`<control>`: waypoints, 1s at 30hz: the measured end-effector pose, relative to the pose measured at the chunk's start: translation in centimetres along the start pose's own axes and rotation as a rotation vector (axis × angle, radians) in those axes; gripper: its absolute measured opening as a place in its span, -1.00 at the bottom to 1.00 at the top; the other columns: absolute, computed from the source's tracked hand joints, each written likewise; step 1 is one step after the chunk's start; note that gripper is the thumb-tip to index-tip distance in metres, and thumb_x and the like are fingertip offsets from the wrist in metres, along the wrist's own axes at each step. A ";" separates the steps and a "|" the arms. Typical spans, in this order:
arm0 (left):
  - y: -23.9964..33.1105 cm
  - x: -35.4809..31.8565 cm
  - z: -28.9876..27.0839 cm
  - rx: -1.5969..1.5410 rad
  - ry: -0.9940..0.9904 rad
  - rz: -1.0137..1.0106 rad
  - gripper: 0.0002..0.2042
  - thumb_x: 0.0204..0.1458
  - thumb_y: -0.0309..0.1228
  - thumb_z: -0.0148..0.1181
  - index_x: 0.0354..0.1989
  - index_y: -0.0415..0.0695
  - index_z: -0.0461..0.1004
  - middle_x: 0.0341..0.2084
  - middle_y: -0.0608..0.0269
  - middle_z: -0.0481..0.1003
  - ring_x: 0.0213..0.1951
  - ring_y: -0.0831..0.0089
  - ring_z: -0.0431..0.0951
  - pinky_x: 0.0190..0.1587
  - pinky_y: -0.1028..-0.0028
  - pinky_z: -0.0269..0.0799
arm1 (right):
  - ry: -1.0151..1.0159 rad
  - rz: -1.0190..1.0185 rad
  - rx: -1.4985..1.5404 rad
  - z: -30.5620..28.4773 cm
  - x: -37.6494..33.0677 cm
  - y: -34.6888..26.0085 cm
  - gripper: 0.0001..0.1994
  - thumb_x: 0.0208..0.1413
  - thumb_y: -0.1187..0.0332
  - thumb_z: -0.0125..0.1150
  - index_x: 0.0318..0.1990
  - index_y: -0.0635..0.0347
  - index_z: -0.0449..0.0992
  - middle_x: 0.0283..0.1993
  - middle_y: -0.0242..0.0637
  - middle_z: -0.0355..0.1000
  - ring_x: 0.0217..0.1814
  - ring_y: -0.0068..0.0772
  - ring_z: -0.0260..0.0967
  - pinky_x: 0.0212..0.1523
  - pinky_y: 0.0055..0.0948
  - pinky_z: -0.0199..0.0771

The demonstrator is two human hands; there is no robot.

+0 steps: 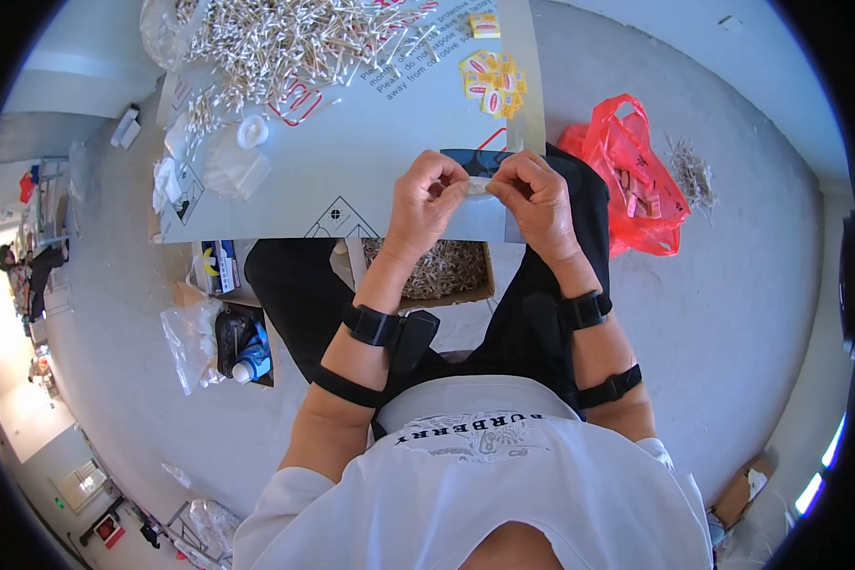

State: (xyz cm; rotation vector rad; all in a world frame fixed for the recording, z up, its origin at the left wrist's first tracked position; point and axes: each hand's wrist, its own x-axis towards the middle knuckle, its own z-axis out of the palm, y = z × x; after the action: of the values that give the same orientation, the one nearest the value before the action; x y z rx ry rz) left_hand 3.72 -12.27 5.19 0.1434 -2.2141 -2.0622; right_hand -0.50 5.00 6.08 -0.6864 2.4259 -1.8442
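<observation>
My left hand [429,198] and my right hand [534,195] meet above the near right part of the table. Thumbs and fingertips of both pinch a small whitish plastic packet [479,186] stretched between them; its contents are too small to make out. A big loose heap of cotton swabs [266,47] covers the far left of the grey printed tabletop [351,176]. Small yellow-and-white printed cards [492,81] lie in a loose cluster at the far right, with a small yellow stack [484,26] beyond them. Thin clear plastic bags [237,171] rest at the left, beside a white ring-shaped roll [253,132].
An open cardboard box [451,271] full of cotton swabs sits under the table between my legs. On the floor, a red plastic bag [627,180] stands at the right near scattered swabs [691,174]. Another box [247,342] with a blue-labelled bottle is at the left.
</observation>
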 end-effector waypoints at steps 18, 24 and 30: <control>-0.7 0.8 0.4 -0.048 -0.086 0.015 -0.90 -0.08 -0.64 0.28 -0.38 -0.21 0.56 -0.44 0.41 0.44 -0.44 0.67 0.43 -0.43 0.62 0.36 | -0.016 -0.049 0.020 0.0 0.0 -0.1 -0.87 -0.07 0.66 0.33 -0.38 0.31 0.49 -0.36 -0.32 0.35 -0.40 -0.43 0.34 -0.36 -0.51 0.37; 0.7 1.2 0.0 0.360 -0.125 0.348 -0.88 -0.13 -0.68 0.20 -0.44 -0.25 0.40 -0.41 0.17 0.39 -0.42 0.25 0.48 -0.38 0.39 0.45 | -0.074 -0.159 -0.153 -0.4 0.5 -0.6 -0.87 -0.02 0.65 0.26 -0.37 0.31 0.41 -0.34 -0.12 0.32 -0.33 0.00 0.39 -0.32 -0.32 0.44; 1.9 1.5 -0.5 0.673 -0.162 0.557 -0.82 -0.14 -0.73 0.13 -0.43 -0.27 0.26 -0.46 0.06 0.36 -0.43 -0.02 0.43 -0.39 0.25 0.41 | -0.083 -0.183 -0.195 -0.5 0.5 -0.5 -0.86 0.01 0.62 0.25 -0.37 0.30 0.37 -0.34 -0.12 0.31 -0.33 0.05 0.38 -0.33 -0.28 0.43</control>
State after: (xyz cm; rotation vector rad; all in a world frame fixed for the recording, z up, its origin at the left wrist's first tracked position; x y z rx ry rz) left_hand 2.31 -12.81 7.11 -0.5395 -2.5621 -1.0417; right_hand -0.91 5.24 6.80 -1.0073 2.5889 -1.6078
